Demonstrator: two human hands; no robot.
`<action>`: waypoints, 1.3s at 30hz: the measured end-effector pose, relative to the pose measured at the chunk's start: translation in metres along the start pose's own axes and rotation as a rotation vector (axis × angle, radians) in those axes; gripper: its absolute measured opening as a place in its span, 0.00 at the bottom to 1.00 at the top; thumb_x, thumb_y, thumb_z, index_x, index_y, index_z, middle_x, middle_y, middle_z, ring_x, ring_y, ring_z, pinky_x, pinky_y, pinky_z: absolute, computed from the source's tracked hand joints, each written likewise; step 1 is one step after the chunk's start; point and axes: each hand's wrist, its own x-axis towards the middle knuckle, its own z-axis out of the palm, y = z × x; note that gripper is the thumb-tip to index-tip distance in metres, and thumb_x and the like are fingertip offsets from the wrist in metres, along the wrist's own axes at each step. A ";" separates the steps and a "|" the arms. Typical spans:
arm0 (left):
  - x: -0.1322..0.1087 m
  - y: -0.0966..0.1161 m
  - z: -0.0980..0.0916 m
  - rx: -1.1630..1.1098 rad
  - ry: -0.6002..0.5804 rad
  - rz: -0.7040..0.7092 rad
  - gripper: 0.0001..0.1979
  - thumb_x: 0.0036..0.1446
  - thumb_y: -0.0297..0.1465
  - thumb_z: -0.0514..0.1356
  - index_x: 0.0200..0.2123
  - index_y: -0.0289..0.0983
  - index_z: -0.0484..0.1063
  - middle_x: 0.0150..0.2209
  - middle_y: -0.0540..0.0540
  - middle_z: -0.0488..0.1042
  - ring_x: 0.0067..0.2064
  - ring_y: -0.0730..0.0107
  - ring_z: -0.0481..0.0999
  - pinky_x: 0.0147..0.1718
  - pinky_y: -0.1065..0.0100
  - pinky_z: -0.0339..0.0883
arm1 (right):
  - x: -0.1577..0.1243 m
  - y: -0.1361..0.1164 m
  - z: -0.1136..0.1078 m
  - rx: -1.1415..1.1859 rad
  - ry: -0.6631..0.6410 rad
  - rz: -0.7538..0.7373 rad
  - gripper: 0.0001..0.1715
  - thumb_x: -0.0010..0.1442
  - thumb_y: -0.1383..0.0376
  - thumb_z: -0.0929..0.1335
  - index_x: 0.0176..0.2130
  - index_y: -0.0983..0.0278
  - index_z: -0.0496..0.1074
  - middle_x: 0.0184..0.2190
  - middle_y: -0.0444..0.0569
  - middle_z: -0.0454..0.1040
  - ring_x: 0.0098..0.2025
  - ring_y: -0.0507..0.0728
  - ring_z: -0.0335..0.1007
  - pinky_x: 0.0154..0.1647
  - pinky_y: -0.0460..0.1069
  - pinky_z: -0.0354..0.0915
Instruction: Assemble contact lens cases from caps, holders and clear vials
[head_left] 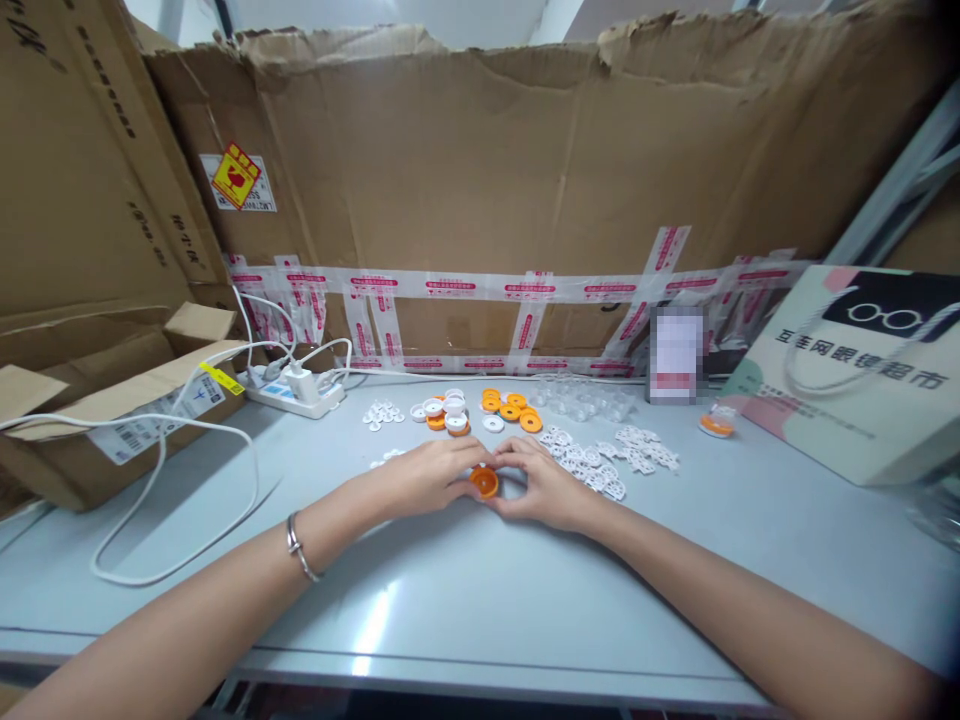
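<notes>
Between my two hands an orange round cap is held just above the table, its hollow side tilted toward me. My left hand pinches its left side with thumb and fingers. From the right, my right hand closes thumb and fingers on the same cap. Beyond the hands lie more orange round caps, and white round discs stacked with orange ones. Flat white openwork pieces are heaped to the right of my right hand. Small white parts lie behind my left hand.
Clear plastic cups stand at the back, near a phone. A clear-topped orange piece sits beside a paper bag. At left are a power strip, a looping white cable and an open carton. Large cardboard walls the back.
</notes>
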 end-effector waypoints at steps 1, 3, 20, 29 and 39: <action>0.000 0.001 0.000 0.004 0.002 0.003 0.12 0.57 0.26 0.55 0.45 0.34 0.67 0.42 0.42 0.70 0.44 0.66 0.70 0.44 0.68 0.65 | 0.000 0.001 0.000 0.003 -0.005 0.001 0.17 0.45 0.60 0.71 0.38 0.59 0.74 0.39 0.48 0.68 0.45 0.58 0.62 0.51 0.55 0.56; 0.000 0.001 0.000 0.007 -0.010 0.014 0.11 0.58 0.24 0.54 0.45 0.35 0.68 0.44 0.42 0.69 0.44 0.67 0.70 0.44 0.68 0.64 | 0.001 0.003 0.000 0.013 -0.027 0.009 0.16 0.45 0.60 0.71 0.38 0.59 0.74 0.39 0.48 0.68 0.45 0.58 0.62 0.51 0.55 0.56; -0.003 0.001 0.000 0.066 -0.061 -0.046 0.12 0.59 0.26 0.53 0.46 0.38 0.69 0.38 0.45 0.70 0.38 0.68 0.71 0.38 0.70 0.63 | 0.000 0.002 0.002 -0.024 0.037 0.001 0.15 0.43 0.60 0.72 0.35 0.60 0.75 0.40 0.49 0.68 0.46 0.60 0.61 0.53 0.57 0.55; 0.000 0.000 -0.004 -0.010 -0.114 0.025 0.11 0.60 0.24 0.50 0.41 0.36 0.71 0.36 0.45 0.68 0.38 0.71 0.69 0.39 0.73 0.63 | 0.001 0.005 0.002 -0.030 0.049 -0.055 0.13 0.43 0.62 0.72 0.33 0.59 0.75 0.40 0.48 0.68 0.46 0.59 0.61 0.52 0.57 0.54; -0.007 -0.002 -0.003 0.003 -0.098 0.072 0.11 0.57 0.30 0.57 0.44 0.37 0.70 0.42 0.43 0.68 0.42 0.69 0.70 0.42 0.72 0.64 | -0.001 0.003 -0.001 -0.001 0.038 -0.034 0.14 0.42 0.60 0.72 0.34 0.58 0.75 0.41 0.48 0.68 0.46 0.60 0.61 0.53 0.58 0.54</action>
